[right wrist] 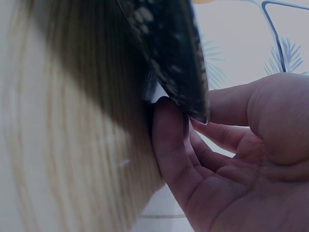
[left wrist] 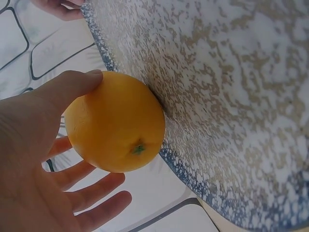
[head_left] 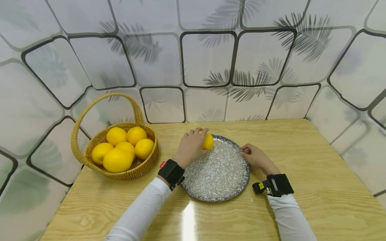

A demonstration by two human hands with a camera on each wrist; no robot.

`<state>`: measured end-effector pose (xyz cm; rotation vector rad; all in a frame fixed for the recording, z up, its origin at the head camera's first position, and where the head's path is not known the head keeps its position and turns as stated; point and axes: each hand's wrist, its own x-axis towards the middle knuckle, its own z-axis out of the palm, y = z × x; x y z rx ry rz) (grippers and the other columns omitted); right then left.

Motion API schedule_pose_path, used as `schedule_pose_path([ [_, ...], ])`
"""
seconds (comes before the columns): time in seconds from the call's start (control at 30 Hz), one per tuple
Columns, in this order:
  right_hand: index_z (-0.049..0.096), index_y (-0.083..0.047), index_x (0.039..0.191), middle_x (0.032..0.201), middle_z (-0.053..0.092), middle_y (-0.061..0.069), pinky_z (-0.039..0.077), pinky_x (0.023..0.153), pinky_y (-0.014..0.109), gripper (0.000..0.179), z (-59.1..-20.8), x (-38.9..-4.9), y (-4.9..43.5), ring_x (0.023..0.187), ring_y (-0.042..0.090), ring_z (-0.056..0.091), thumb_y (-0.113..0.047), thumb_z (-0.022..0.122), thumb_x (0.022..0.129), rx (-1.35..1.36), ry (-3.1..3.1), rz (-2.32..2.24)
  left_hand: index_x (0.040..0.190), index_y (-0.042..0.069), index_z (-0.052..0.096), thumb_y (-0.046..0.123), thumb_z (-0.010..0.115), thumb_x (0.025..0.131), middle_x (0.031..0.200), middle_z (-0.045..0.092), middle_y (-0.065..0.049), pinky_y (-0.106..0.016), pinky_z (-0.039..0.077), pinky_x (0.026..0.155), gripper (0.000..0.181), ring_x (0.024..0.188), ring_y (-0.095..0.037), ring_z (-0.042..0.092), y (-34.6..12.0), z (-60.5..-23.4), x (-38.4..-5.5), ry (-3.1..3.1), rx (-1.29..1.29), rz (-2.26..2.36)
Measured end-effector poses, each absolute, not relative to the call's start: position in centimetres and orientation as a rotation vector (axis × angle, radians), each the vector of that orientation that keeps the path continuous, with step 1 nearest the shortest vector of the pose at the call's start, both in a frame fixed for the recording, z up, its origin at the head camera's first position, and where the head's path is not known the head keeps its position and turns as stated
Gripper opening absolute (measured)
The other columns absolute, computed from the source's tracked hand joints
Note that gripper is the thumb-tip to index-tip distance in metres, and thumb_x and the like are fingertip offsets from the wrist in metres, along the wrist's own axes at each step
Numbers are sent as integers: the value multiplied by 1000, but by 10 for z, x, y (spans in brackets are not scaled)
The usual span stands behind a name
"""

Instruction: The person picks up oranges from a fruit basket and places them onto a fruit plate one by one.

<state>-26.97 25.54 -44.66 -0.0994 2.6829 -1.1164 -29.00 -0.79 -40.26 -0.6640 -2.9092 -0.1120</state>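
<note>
A single orange (left wrist: pixel 116 123) touches the speckled surface of a round plate (head_left: pixel 217 170), near its far left rim. My left hand (head_left: pixel 192 145) holds this orange. In the left wrist view its thumb lies on one side of the fruit, and the other fingers spread behind and below. At the plate's right side, my right hand (head_left: pixel 256 156) pinches the rim. The right wrist view has one finger (right wrist: pixel 169 130) under the dark rim (right wrist: pixel 186 72) and the thumb on the other side. Fingertips there are partly hidden by the rim.
A wicker basket (head_left: pixel 152 157) with a tall handle stands on the left, holding several oranges (head_left: pixel 117 160). Everything rests on a light wooden table (head_left: pixel 313 160). A patterned wall covering (head_left: pixel 208 60) rises behind and at both sides.
</note>
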Motion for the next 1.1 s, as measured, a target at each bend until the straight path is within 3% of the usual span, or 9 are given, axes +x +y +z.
schedule_pose_path([
  [0.27, 48, 6, 130, 119, 58, 31, 50, 81, 47, 38, -447, -269, 256, 102, 38, 56, -17, 48, 100, -91, 2675, -1122, 145, 17, 40, 47, 74, 78, 140, 54, -14, -47, 54, 96, 81, 117, -33, 55, -7, -403, -288, -2935, -676, -90],
  [0.5, 49, 6, 129, 119, 58, 31, 49, 82, 47, 38, -447, -268, 256, 102, 37, 56, -18, 48, 99, -82, 2673, -1119, 139, 13, 47, 43, 74, 79, 129, 60, -15, -46, 55, 91, 72, 108, -33, 60, -6, -405, -284, -2928, -713, -126],
  [1.1, 49, 6, 127, 117, 59, 31, 49, 81, 44, 36, -445, -268, 255, 100, 36, 56, -16, 48, 100, -112, 2686, -1138, 139, 14, 45, 44, 76, 76, 132, 58, -16, -48, 55, 90, 77, 110, -35, 59, -9, -410, -283, -2882, -717, -99],
])
